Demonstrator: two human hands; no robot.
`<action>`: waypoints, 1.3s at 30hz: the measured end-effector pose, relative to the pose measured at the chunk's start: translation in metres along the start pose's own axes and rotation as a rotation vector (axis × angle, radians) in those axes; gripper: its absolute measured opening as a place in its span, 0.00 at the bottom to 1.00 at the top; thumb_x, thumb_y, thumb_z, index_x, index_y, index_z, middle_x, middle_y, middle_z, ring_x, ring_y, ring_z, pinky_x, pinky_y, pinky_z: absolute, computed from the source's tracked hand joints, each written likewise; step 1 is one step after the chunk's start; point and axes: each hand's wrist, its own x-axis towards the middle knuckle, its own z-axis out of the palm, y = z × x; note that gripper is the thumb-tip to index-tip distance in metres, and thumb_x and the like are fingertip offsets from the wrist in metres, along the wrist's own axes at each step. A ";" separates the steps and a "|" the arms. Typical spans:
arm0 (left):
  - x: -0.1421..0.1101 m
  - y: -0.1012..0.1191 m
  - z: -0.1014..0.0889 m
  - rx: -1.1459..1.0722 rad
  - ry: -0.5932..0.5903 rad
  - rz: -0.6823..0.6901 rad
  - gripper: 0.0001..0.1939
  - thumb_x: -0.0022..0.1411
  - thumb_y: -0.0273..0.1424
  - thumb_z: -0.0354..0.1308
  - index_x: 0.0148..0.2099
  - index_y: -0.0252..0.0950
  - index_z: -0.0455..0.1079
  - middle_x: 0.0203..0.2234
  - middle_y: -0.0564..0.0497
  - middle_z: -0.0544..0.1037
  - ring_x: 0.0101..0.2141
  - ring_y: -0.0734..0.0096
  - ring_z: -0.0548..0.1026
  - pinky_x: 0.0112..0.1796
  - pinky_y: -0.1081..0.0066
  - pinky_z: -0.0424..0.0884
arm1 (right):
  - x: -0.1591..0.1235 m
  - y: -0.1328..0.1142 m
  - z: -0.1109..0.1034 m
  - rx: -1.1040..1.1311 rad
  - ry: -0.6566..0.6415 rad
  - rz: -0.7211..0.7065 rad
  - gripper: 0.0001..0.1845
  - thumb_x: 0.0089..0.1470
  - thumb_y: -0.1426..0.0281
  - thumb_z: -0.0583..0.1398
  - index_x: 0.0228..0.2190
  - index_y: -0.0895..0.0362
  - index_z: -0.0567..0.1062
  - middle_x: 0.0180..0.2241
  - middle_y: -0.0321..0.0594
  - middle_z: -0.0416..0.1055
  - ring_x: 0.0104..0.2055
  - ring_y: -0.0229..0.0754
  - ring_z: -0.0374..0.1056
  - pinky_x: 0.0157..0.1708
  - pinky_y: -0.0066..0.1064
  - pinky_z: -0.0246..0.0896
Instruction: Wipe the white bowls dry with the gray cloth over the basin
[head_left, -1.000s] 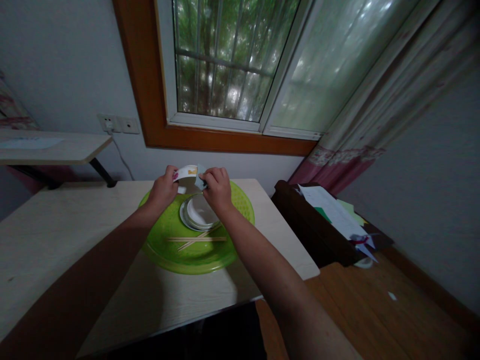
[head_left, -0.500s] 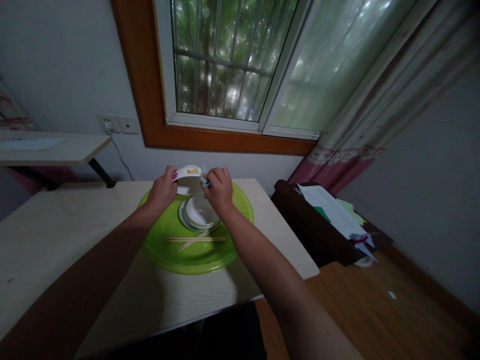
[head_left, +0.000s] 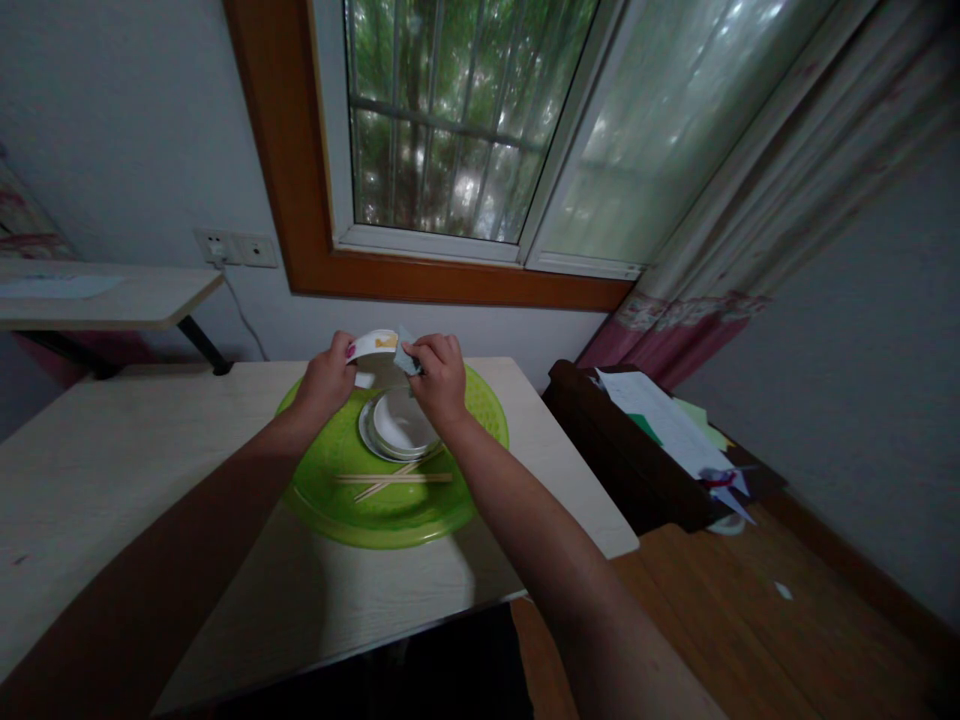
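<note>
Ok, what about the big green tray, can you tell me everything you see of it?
The green tray is round and looks like shiny plastic, with a raised rim and a fine pattern inside. It lies flat on the pale table. A stack of white dishes and some crossed chopsticks rest on it. The left hand and right hand hide part of its far side.
</note>
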 end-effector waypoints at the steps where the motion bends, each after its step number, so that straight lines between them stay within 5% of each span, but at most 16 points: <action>1: 0.000 0.000 0.000 0.006 0.004 -0.002 0.20 0.62 0.25 0.49 0.56 0.37 0.64 0.40 0.41 0.81 0.41 0.58 0.80 0.41 0.66 0.72 | 0.000 0.000 0.000 -0.003 0.016 0.008 0.07 0.63 0.71 0.62 0.41 0.54 0.81 0.41 0.44 0.74 0.44 0.48 0.64 0.44 0.40 0.61; 11: -0.002 0.005 -0.005 -0.007 0.022 -0.019 0.18 0.63 0.25 0.49 0.55 0.37 0.65 0.40 0.41 0.81 0.42 0.58 0.80 0.43 0.65 0.72 | -0.001 0.011 0.005 -0.019 0.069 0.066 0.11 0.63 0.60 0.64 0.34 0.55 0.81 0.34 0.44 0.73 0.40 0.48 0.63 0.42 0.41 0.61; 16: -0.001 0.004 -0.003 -0.048 0.020 -0.026 0.17 0.64 0.26 0.48 0.55 0.36 0.65 0.40 0.40 0.81 0.41 0.57 0.80 0.42 0.64 0.72 | -0.003 0.012 0.004 0.002 0.048 -0.003 0.10 0.61 0.68 0.64 0.44 0.54 0.81 0.41 0.45 0.75 0.43 0.48 0.64 0.44 0.40 0.62; 24: -0.001 -0.001 0.000 -0.054 0.007 0.004 0.19 0.63 0.27 0.48 0.56 0.36 0.65 0.40 0.41 0.80 0.41 0.57 0.80 0.40 0.65 0.71 | -0.003 0.007 0.001 0.070 0.002 -0.109 0.27 0.55 0.81 0.62 0.54 0.48 0.78 0.49 0.43 0.75 0.47 0.49 0.64 0.47 0.42 0.62; 39: -0.002 0.007 -0.007 -0.020 0.033 -0.028 0.18 0.63 0.26 0.48 0.55 0.35 0.66 0.40 0.40 0.81 0.42 0.58 0.80 0.43 0.65 0.72 | 0.000 0.012 0.009 0.110 0.025 0.160 0.09 0.62 0.64 0.64 0.39 0.56 0.81 0.39 0.46 0.73 0.45 0.50 0.66 0.49 0.42 0.64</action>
